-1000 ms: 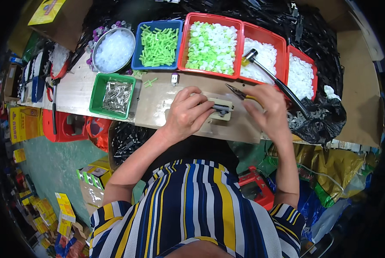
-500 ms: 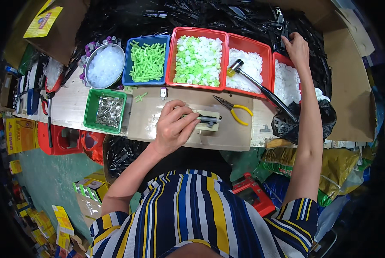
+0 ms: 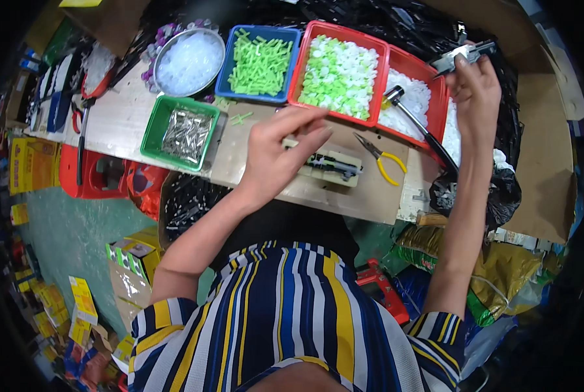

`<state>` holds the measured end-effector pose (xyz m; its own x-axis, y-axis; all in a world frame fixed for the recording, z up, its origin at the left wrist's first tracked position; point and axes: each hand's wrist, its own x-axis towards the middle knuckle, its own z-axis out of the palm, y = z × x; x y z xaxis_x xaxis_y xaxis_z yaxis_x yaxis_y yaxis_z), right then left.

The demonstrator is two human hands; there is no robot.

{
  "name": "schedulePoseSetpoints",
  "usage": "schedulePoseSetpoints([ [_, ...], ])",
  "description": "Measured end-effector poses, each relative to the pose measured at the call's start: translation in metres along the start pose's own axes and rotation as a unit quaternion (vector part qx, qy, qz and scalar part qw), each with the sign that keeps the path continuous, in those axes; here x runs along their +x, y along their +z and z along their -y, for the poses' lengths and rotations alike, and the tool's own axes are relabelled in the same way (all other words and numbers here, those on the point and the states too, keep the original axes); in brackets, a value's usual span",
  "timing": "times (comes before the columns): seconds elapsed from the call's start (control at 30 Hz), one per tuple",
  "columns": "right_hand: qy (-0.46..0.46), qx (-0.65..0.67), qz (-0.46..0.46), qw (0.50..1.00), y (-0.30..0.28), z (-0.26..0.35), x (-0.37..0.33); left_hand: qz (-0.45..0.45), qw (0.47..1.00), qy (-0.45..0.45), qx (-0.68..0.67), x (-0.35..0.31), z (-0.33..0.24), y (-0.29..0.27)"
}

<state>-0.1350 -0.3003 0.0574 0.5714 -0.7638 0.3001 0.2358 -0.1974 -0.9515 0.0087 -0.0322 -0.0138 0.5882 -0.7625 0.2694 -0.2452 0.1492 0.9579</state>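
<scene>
My right hand [image 3: 476,91], raised at the far right, grips a long black-and-grey part [image 3: 460,60] between thumb and fingers. What kind of part it is I cannot make out. My left hand [image 3: 275,153] hovers over the left end of a cream block-shaped fixture [image 3: 349,178], thumb and forefinger stretched out and apart with nothing seen between them. A slim black part [image 3: 331,164] lies in the fixture, its left end hidden by that hand. Yellow-handled pliers [image 3: 382,159] lie on the board just right of the fixture.
A green bin of metal pins [image 3: 147,145], a blue bin of green pieces [image 3: 222,91], red bins of small caps [image 3: 297,77] and a round metal bowl [image 3: 221,65] line the bench. A hammer [image 3: 429,138] leans across the right bins by a black bag [image 3: 506,199]. Black parts heap behind.
My right hand has lifted the black-and-grey part from the heap at the far right. My left hand has let go of the fixture and risen. The view has shifted.
</scene>
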Motion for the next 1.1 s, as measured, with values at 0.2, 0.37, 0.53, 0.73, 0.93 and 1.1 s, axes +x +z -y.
schedulePoseSetpoints([
  [0.2, 0.105, 0.185, 0.074, 0.974, 0.090, -0.005, -0.106, 0.065, 0.928, -0.171, -0.325, 0.010, -0.026, 0.014],
  [0.37, 0.093, 0.096, 0.058, 0.989, 0.085, -0.012, -0.121, 0.081, 0.942, -0.202, -0.254, 0.000, -0.021, -0.002],
  [0.53, -0.077, -0.251, 0.015, 0.965, 0.068, 0.000, -0.132, 0.096, 0.943, -0.222, -0.229, -0.001, -0.014, -0.019],
  [0.73, -0.251, -0.431, 0.182, 0.847, 0.070, -0.004, -0.143, 0.127, 0.933, -0.265, -0.206, -0.006, -0.009, -0.023],
  [0.93, -0.166, -0.412, 0.219, 0.869, 0.072, -0.016, -0.149, 0.092, 0.959, -0.230, -0.139, -0.009, -0.007, -0.034],
  [1.1, -0.141, -0.417, 0.231, 0.868, 0.074, -0.038, -0.157, -0.032, 0.992, -0.125, -0.004, -0.019, 0.010, -0.056],
])
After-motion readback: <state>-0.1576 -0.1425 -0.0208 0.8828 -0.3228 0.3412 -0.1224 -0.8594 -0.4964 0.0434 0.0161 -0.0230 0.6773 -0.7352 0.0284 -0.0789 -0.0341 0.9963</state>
